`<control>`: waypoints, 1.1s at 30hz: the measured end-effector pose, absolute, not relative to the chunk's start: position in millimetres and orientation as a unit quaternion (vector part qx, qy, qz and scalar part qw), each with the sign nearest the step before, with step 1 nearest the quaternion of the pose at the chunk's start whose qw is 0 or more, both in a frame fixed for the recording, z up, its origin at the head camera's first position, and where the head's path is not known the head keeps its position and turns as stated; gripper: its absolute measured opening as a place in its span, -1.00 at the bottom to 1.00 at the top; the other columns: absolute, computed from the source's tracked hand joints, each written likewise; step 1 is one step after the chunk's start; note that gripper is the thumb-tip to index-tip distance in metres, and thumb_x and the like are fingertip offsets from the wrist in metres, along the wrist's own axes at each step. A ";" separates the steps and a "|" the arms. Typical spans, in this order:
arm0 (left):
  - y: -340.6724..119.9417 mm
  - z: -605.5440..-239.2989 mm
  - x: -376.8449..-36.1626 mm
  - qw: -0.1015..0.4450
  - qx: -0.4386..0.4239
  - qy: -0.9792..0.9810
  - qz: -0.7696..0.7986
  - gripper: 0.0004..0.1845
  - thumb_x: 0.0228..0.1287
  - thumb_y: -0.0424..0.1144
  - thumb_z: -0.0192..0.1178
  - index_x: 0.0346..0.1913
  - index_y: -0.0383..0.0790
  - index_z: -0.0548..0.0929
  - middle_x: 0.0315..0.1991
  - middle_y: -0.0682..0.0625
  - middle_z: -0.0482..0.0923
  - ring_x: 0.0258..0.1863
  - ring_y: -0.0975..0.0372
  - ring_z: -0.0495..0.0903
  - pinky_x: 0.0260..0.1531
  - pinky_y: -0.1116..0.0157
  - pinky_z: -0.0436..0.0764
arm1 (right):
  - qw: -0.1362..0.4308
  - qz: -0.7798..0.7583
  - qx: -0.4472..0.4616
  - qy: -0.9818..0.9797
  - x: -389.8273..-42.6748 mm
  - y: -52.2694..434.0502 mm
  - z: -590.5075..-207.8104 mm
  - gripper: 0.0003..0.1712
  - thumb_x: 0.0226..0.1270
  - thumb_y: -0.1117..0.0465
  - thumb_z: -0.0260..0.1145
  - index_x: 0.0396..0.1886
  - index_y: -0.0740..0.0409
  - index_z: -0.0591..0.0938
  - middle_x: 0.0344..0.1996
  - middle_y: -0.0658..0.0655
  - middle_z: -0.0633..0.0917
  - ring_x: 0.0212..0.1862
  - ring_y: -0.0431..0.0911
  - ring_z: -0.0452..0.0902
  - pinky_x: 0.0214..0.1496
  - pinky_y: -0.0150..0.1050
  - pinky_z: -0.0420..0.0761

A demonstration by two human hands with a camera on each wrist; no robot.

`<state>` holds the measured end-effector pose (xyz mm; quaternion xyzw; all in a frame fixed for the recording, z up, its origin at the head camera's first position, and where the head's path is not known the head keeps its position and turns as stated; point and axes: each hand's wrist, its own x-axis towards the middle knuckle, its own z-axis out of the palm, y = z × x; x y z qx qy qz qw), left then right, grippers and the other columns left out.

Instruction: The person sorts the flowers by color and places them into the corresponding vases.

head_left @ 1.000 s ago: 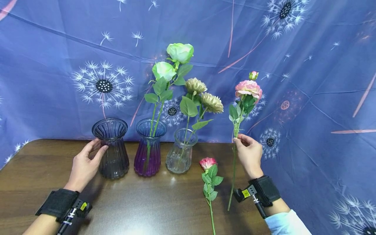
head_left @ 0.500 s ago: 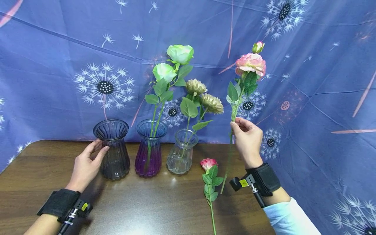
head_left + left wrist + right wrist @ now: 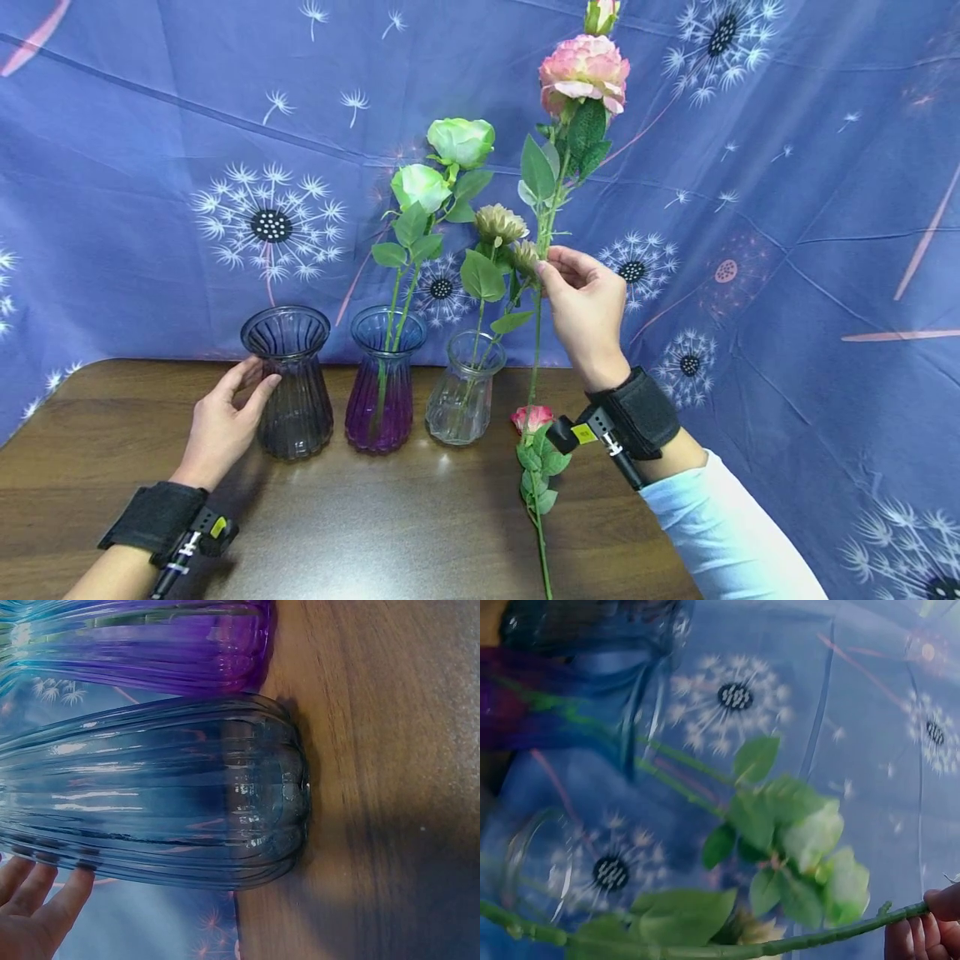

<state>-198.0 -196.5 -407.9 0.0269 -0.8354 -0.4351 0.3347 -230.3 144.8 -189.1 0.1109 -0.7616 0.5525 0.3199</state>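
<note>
My right hand (image 3: pixel 588 308) pinches the green stem of a pink artificial peony (image 3: pixel 585 75), held upright with its bloom and bud high. The lower stem passes in front of a red-pink rose (image 3: pixel 532 418) lying on the table. In the right wrist view, thumb and fingers (image 3: pixel 922 934) meet on the stem. My left hand (image 3: pixel 225 421) holds the left side of a dark grey ribbed glass vase (image 3: pixel 295 400), thumb toward the front. Its fingertips reach behind the glass in the left wrist view, where the thumb is out of sight. No stem shows inside this vase.
A blue-purple vase (image 3: pixel 379 404) with green roses (image 3: pixel 420 186) stands beside the grey one. Right of it is a clear vase (image 3: pixel 459 404) holding beige flowers (image 3: pixel 501 222). The wooden table (image 3: pixel 360 517) meets a blue dandelion-print cloth (image 3: pixel 112 208) behind.
My right hand has raised the peony and carried it left, toward the beige flowers, its stem now crossing the lying rose. The left hand stays at the grey vase.
</note>
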 end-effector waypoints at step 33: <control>-199.3 -411.6 -201.1 0.330 0.026 -0.840 -0.429 -0.54 0.33 -0.15 0.13 0.17 -0.38 0.46 0.02 -0.32 0.58 -0.02 -0.06 0.57 -0.22 0.76 0.44 | 0.263 0.650 0.231 -0.675 -238.9 24.1 -154.3 -0.73 0.19 0.43 0.27 -0.10 0.45 0.62 -0.28 0.36 0.69 -0.33 0.06 0.62 -0.18 -0.10 0.69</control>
